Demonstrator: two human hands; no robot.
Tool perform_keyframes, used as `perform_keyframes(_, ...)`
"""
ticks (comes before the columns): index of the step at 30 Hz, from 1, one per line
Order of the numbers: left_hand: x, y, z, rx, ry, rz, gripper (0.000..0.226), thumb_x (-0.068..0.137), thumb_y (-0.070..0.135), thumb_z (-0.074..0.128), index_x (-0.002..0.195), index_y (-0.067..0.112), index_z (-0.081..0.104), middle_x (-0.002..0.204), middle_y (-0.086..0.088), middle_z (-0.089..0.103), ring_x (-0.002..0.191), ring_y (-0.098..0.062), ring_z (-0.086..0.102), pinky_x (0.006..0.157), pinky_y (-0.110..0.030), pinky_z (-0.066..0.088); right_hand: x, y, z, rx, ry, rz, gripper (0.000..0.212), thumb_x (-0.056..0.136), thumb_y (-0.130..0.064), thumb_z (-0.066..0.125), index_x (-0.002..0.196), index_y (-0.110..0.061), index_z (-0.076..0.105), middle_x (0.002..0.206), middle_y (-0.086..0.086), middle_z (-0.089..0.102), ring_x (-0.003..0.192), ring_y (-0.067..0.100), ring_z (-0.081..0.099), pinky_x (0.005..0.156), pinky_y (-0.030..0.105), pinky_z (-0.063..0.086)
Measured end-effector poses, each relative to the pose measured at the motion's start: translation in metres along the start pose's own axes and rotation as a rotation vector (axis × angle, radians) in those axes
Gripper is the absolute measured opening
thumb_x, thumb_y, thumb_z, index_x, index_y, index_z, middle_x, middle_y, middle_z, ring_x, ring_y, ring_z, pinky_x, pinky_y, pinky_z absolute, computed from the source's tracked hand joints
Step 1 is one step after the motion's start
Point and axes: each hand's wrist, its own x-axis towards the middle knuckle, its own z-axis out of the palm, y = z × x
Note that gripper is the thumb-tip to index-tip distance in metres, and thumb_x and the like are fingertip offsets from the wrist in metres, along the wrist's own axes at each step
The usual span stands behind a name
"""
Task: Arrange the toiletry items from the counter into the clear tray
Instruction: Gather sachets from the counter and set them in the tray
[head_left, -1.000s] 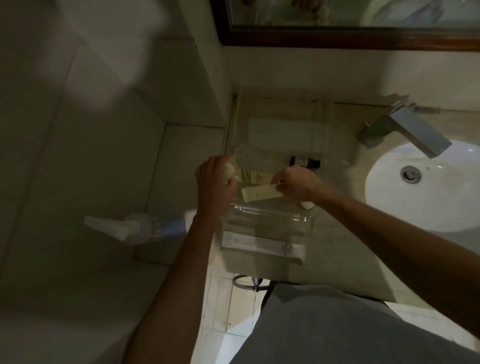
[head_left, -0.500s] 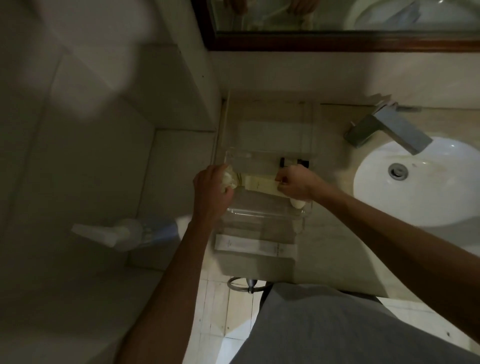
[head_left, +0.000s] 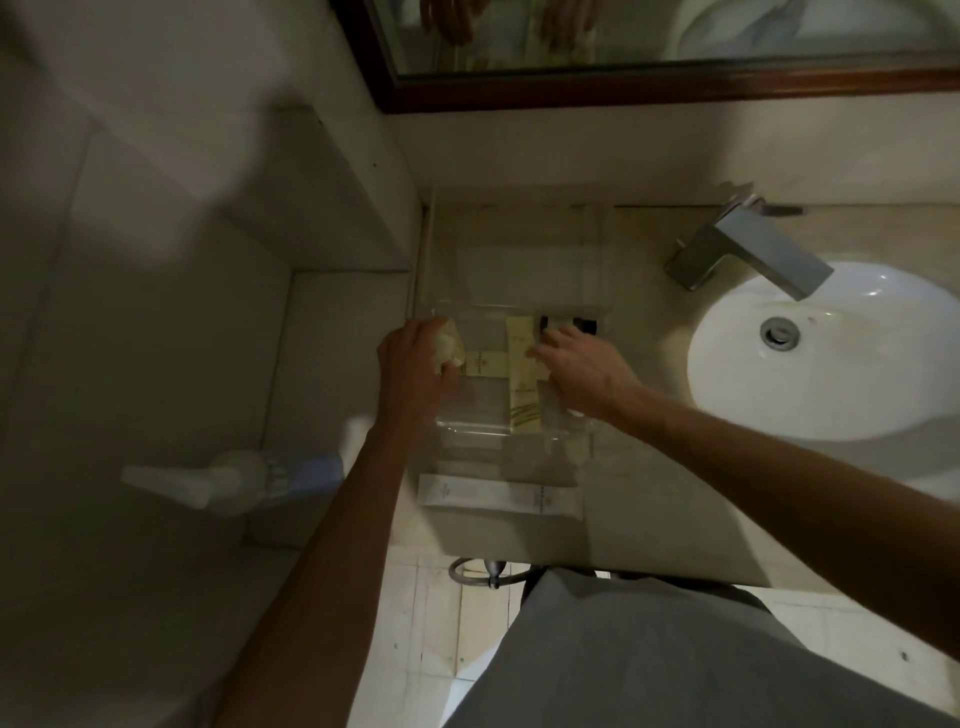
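Note:
A clear tray (head_left: 470, 423) sits on the beige counter left of the sink. A cream sachet (head_left: 524, 384) lies lengthwise inside it, and a second cream packet (head_left: 480, 362) lies crosswise beside it. My left hand (head_left: 415, 364) rests at the tray's left rim, closed on a crumpled cream packet (head_left: 448, 343). My right hand (head_left: 582, 371) hovers over the tray's right side, fingers spread next to the sachet and holding nothing. A small dark bottle (head_left: 584, 326) lies just behind my right fingers. A long white box (head_left: 498, 496) lies on the counter in front of the tray.
The white basin (head_left: 831, 358) and chrome tap (head_left: 748, 252) are to the right. A spray bottle (head_left: 244, 480) lies on the tiled ledge at the left. A wood-framed mirror (head_left: 623, 88) hangs on the back wall. The counter's front edge runs near my grey shirt.
The cream sachet went from my right hand, held crosswise, into the tray lying lengthwise. My right hand has let go and opened. My left hand has kept its place.

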Motion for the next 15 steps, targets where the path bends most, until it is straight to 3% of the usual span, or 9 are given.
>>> perform_keyframes(3, -0.005, 0.002, 0.002, 0.022, -0.019, 0.015, 0.061, 0.072, 0.02, 0.069, 0.132, 0.018, 0.054, 0.121, -0.008, 0.056, 0.112, -0.029, 0.051, 0.103, -0.047, 0.037, 0.029, 0.001, 0.0, -0.266, -0.116, -0.277, 0.07, 0.084, -0.02, 0.07, 0.145, -0.03, 0.038, 0.149, 0.005, 0.036, 0.128, 0.026, 0.038, 0.099, 0.041, 0.043)
perform_keyframes(6, -0.008, 0.001, 0.005, 0.031, -0.035, 0.012, 0.061, 0.073, 0.021, 0.067, 0.132, 0.019, 0.053, 0.124, -0.007, 0.055, 0.113, -0.029, 0.049, 0.103, -0.047, 0.038, 0.045, -0.003, -0.002, -0.414, -0.168, -0.39, 0.071, 0.083, -0.022, 0.072, 0.145, -0.032, 0.04, 0.151, 0.006, 0.03, 0.132, 0.029, 0.033, 0.101, 0.044, 0.043)
perform_keyframes(9, -0.008, -0.001, 0.006, 0.044, -0.042, 0.013, 0.061, 0.072, 0.023, 0.064, 0.132, 0.02, 0.053, 0.123, -0.006, 0.056, 0.113, -0.028, 0.052, 0.102, -0.047, 0.038, 0.055, -0.01, -0.002, -0.462, -0.188, -0.463, 0.061, 0.082, -0.022, 0.074, 0.136, -0.027, 0.048, 0.144, 0.004, 0.042, 0.13, 0.027, 0.037, 0.103, 0.042, 0.04)
perform_keyframes(12, -0.006, 0.001, 0.003, 0.044, -0.03, 0.016, 0.059, 0.074, 0.021, 0.067, 0.132, 0.019, 0.053, 0.125, -0.007, 0.056, 0.115, -0.029, 0.05, 0.104, -0.046, 0.036, 0.06, -0.013, 0.001, -0.432, -0.116, -0.501, 0.048, 0.08, -0.024, 0.077, 0.123, -0.023, 0.056, 0.125, 0.001, 0.061, 0.118, 0.024, 0.053, 0.101, 0.04, 0.039)
perform_keyframes(15, 0.001, -0.001, -0.005, 0.06, 0.018, -0.004, 0.061, 0.071, 0.019, 0.07, 0.13, 0.018, 0.054, 0.124, -0.009, 0.057, 0.113, -0.03, 0.053, 0.103, -0.046, 0.037, 0.057, -0.019, -0.002, -0.334, -0.068, -0.469, 0.04, 0.085, -0.035, 0.069, 0.121, -0.021, 0.059, 0.116, 0.002, 0.064, 0.105, 0.024, 0.06, 0.098, 0.04, 0.04)
